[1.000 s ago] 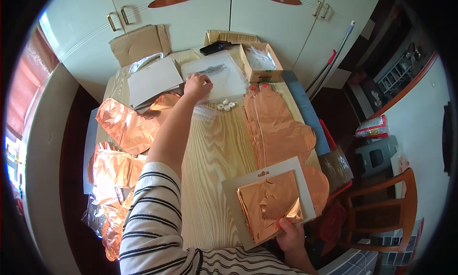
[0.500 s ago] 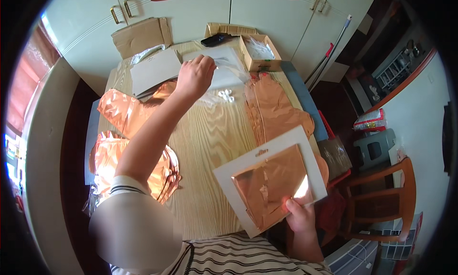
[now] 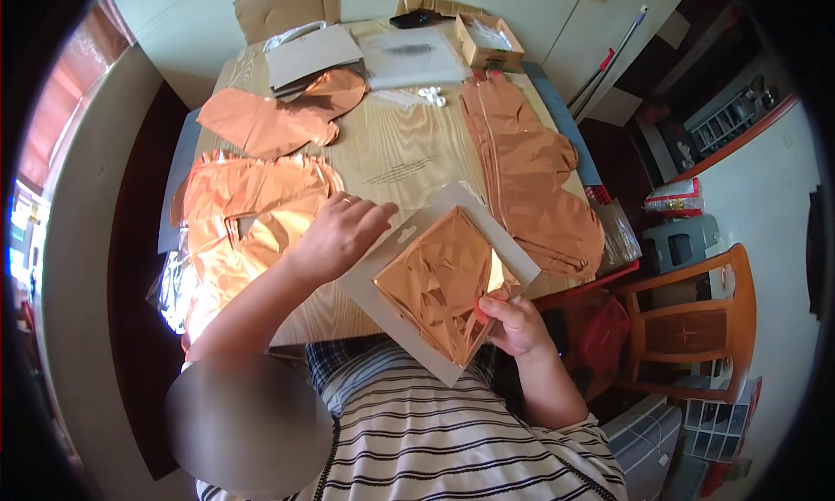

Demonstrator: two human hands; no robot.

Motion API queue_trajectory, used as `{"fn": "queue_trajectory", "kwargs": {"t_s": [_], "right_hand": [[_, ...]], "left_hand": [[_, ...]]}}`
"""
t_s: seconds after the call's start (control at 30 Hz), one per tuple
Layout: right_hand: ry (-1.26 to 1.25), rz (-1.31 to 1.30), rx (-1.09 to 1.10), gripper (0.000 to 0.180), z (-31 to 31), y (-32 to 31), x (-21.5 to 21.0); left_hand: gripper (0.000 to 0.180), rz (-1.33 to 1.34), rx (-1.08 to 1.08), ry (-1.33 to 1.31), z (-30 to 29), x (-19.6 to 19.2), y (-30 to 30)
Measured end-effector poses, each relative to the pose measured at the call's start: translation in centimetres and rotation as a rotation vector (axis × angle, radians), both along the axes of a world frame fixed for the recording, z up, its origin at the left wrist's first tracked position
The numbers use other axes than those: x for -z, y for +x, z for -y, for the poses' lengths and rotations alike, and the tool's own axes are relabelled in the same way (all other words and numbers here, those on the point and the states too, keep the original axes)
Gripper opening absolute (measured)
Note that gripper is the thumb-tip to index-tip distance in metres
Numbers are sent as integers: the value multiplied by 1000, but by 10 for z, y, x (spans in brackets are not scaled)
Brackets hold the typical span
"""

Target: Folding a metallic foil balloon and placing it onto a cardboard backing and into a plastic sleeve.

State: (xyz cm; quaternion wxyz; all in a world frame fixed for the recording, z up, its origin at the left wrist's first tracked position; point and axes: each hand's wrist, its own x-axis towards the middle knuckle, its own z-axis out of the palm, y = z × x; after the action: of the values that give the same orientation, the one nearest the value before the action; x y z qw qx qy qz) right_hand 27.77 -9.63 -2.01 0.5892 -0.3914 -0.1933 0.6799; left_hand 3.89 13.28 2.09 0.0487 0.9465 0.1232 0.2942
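My right hand (image 3: 515, 322) grips the lower right edge of a white card (image 3: 513, 256) with a hang hole, the thumb pressing down a folded copper-coloured foil balloon (image 3: 435, 270) that lies on it. My left hand (image 3: 344, 231) is beside the card's left corner, fingers bent and closed on a clear plastic bag (image 3: 402, 167). The bag is nearly invisible; faint print on it shows over the wood, and its outline is hard to follow. Flat copper foil balloons lie on the left (image 3: 252, 123), at the near left (image 3: 217, 205) and on the right (image 3: 522, 170).
On the wooden table (image 3: 383, 123), a stack of white cards (image 3: 313, 57) and a pile of clear bags (image 3: 413, 57) lie at the back. Small white pieces (image 3: 432, 95) sit before them. A cardboard box (image 3: 491, 42) stands back right; a wooden chair (image 3: 687, 327) is at right.
My left hand has come back from the pile of clear bags toward me, bringing a bag. The card with the folded balloon has moved left and turned in my right hand. My view has shifted.
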Motion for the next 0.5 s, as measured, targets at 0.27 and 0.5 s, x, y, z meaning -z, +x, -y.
{"fn": "queue_trajectory", "kwargs": {"t_s": [0.27, 0.5], "right_hand": [[-172, 162, -42, 10, 38, -21, 8], [-215, 246, 58, 16, 56, -40, 17]], "left_hand": [[17, -130, 67, -80, 29, 45, -20], [30, -184, -45, -412, 33, 42, -23]]}}
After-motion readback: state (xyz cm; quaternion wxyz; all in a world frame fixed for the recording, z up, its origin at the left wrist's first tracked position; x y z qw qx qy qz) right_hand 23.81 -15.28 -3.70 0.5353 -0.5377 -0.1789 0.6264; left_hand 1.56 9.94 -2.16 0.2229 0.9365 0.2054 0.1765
